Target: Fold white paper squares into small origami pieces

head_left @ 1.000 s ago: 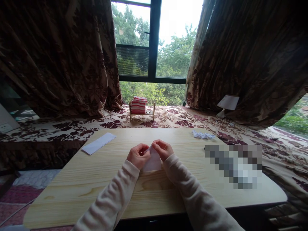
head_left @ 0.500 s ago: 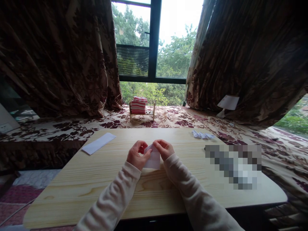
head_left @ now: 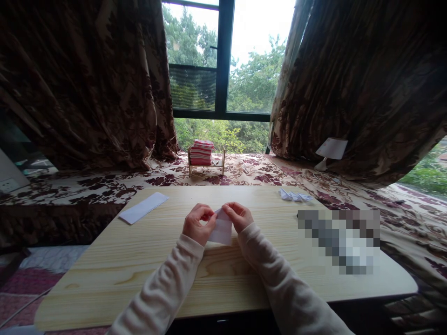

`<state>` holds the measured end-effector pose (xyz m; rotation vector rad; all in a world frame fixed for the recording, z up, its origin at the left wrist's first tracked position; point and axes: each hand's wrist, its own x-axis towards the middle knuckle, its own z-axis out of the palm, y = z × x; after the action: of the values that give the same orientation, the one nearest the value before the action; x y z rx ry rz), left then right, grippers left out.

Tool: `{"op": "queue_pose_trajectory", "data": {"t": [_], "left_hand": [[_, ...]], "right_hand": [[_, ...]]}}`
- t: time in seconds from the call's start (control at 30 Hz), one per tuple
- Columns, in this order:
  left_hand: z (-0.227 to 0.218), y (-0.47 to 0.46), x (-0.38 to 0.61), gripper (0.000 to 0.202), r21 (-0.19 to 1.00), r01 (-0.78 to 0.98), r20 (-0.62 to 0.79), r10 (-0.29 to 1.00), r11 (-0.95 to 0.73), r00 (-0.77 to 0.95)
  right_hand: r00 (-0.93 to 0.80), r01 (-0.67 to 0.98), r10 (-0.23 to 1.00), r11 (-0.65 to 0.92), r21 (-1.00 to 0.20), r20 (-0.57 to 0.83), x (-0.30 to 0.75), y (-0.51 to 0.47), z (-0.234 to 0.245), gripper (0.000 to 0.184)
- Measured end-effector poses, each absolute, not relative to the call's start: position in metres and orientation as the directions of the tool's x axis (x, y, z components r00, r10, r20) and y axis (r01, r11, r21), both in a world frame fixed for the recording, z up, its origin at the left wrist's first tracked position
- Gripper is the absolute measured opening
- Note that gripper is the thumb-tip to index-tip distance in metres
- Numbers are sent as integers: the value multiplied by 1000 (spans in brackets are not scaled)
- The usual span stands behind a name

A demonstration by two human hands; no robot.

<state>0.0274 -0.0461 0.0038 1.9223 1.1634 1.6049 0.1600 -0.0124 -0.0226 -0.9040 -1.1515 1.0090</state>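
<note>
A small sheet of white paper [head_left: 222,231] with a crease across it is held up between my two hands, over the middle of the wooden table [head_left: 146,265]. My left hand [head_left: 198,224] pinches its left edge, thumb against curled fingers. At the upper right edge, my right hand [head_left: 238,216] grips the paper between thumb and fingers. The fingertips behind the sheet are hidden. Toward the far left of the table lies a flat stack of white paper strips [head_left: 144,208]. Several small folded white paper pieces [head_left: 295,195] sit in a row at the far right edge.
A blurred-out patch [head_left: 340,242] covers something on the table's right side. Beyond the table, a floral-covered ledge [head_left: 167,174] carries a small rack [head_left: 223,163] with folded red-and-white striped cloths [head_left: 201,152] and a white lamp [head_left: 331,148]. Dark patterned curtains flank the window.
My left thumb and fingers have shifted slightly up and left along the paper's edge. My right hand stays nearly in place. Everything else looks the same.
</note>
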Motion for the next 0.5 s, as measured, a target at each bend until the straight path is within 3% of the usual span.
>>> {"op": "queue_pose_trajectory", "data": {"t": [0.5], "left_hand": [[-4,-42,28,8,818,320,523,850,-478,-67]], "right_hand": [[87,-61,937,345,-937,339,162,-14,-22,25]]}}
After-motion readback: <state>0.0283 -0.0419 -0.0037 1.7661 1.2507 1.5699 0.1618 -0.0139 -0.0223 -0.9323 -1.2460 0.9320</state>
